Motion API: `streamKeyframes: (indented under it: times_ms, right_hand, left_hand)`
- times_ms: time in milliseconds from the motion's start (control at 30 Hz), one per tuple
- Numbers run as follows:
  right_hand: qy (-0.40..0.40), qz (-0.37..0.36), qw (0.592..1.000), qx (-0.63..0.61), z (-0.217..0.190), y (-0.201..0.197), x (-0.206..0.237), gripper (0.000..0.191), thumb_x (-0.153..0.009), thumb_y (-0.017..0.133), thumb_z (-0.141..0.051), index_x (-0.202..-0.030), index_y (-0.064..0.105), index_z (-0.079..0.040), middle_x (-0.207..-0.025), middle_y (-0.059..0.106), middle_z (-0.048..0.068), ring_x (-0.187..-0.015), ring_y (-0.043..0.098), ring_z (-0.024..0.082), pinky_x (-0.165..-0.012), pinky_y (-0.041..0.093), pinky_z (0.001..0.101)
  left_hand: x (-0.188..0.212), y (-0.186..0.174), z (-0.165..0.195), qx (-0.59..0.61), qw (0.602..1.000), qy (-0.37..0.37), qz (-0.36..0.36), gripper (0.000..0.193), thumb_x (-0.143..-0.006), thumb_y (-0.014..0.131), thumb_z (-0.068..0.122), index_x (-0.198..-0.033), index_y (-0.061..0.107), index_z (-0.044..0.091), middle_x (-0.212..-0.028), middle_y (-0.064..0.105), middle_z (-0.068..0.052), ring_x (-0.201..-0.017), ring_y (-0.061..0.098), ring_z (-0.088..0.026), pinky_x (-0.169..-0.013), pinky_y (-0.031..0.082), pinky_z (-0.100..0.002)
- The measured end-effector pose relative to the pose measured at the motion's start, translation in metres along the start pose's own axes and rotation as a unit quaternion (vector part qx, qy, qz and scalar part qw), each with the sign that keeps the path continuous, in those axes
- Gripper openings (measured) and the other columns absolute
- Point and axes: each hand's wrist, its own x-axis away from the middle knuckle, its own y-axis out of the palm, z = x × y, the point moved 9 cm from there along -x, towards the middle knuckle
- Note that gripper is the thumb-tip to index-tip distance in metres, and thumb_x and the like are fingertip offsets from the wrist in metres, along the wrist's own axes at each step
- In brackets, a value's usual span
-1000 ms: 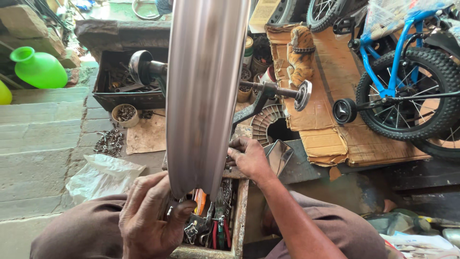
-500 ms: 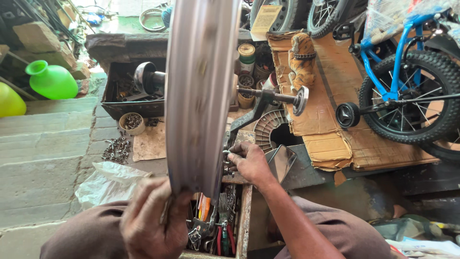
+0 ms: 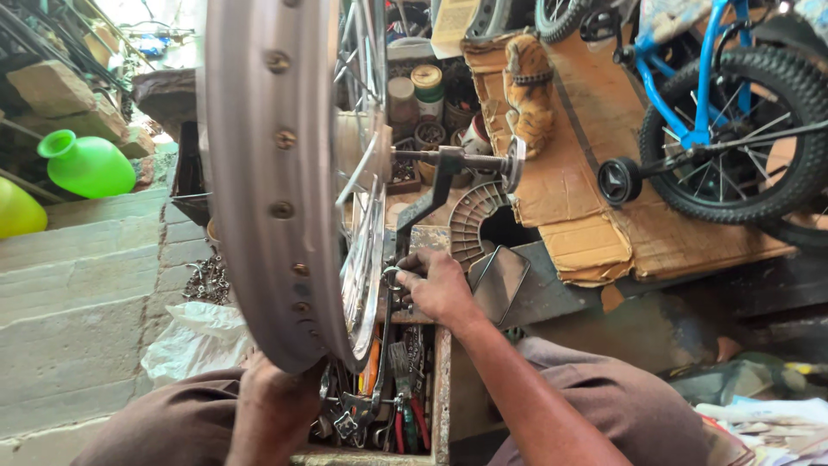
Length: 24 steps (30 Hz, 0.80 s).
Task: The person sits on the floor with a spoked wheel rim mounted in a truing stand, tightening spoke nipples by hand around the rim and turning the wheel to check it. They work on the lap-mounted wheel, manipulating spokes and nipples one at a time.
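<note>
Wheel rim (image 3: 267,173), bare metal with no tyre fitted, stands upright in a truing stand (image 3: 431,198), its axle carried across the stand's fork; spokes (image 3: 366,173) are laced and nipple heads show along the rim bed, so lacing appears done while adjustment appears in progress. The left hand (image 3: 276,410) steadies the lower edge of the rim, fingers wrapped under it, though whether they are fully clamped cannot be told. The right hand (image 3: 440,289) sits beside the rim at the stand's base, fingers together on a small metal tool (image 3: 390,276) at the spokes. Below lies a wooden tool tray (image 3: 442,388) with pliers and wrenches. Round tins (image 3: 414,86) with pale and yellow lids stand behind the stand. Flattened brown cardboard (image 3: 586,198) lies under a blue child's bicycle (image 3: 724,112). A green plastic jug (image 3: 86,164) rests left, and a white plastic bag (image 3: 194,341) lies on the floor.
</note>
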Motion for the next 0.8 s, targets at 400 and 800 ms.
streamKeyframes:
  times_ms: [400,800]
  right_hand:
    - [-0.057,-0.021,0.998,-0.011,-0.052,-0.003,0.028,0.027,-0.085,0.074,-0.020,-0.106,0.075,-0.003,-0.098,0.079,0.010,-0.089,0.077,0.018,-0.080,0.062,0.0334]
    - [-0.076,-0.071,0.987,-0.120,-0.057,0.026,0.027,0.035,-0.083,0.076,-0.019,-0.113,0.072,-0.003,-0.099,0.080,0.011,-0.090,0.078,0.019,-0.077,0.064,0.0342]
  left_hand:
    - [-0.068,0.097,-0.070,0.633,0.727,-0.243,-0.109,0.038,-0.100,0.065,0.028,-0.129,0.064,0.003,-0.114,0.071,-0.010,-0.103,0.068,-0.017,-0.088,0.057,-0.031]
    - [-0.068,0.065,-0.051,0.252,0.931,-0.254,-0.070,0.038,-0.101,0.062,0.036,-0.118,0.070,0.003,-0.088,0.073,-0.004,-0.081,0.065,-0.011,-0.070,0.053,-0.030]
